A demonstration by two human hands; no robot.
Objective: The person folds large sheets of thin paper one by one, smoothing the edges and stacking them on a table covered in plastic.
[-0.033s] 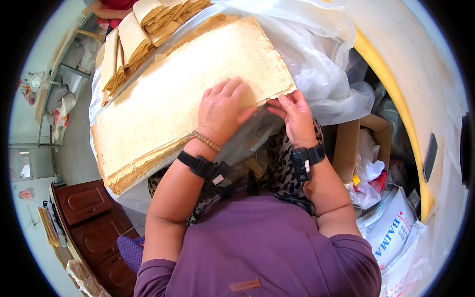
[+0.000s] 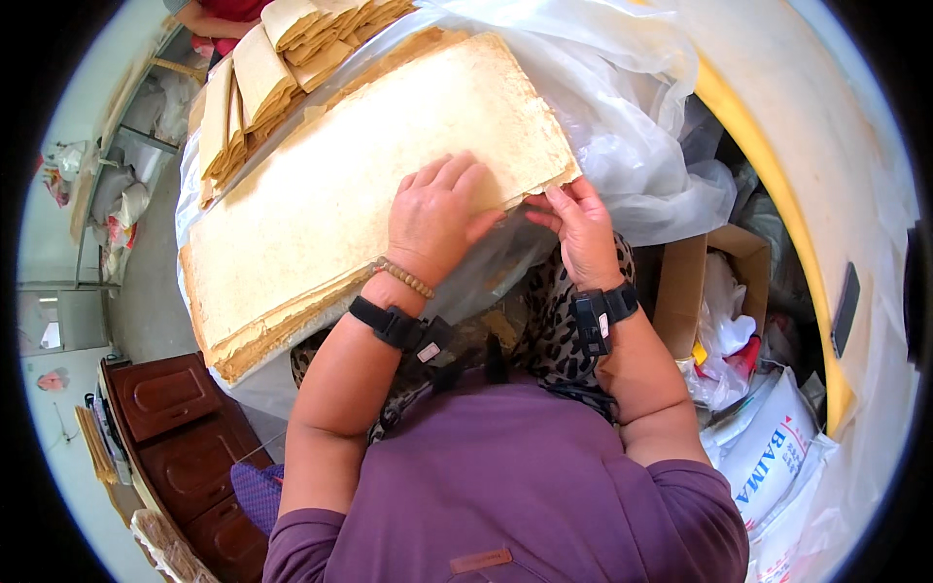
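A thick stack of long cream paper sheets with rough, ragged edges lies before me, slanting up to the right. My left hand rests palm down on the top sheet near the front edge, its fingers stretched out and its thumb pointing along the edge. At the near right corner, my right hand pinches the sheet edge between thumb and fingers. How many sheets it has hold of is hidden. Beneath the stack, clear plastic sheeting spreads out past its right end.
Folded bundles of similar paper lie beyond the stack, near another person's arm. To my right are an open cardboard box with plastic bags, white printed sacks and a yellow edge. A dark red cabinet stands at lower left.
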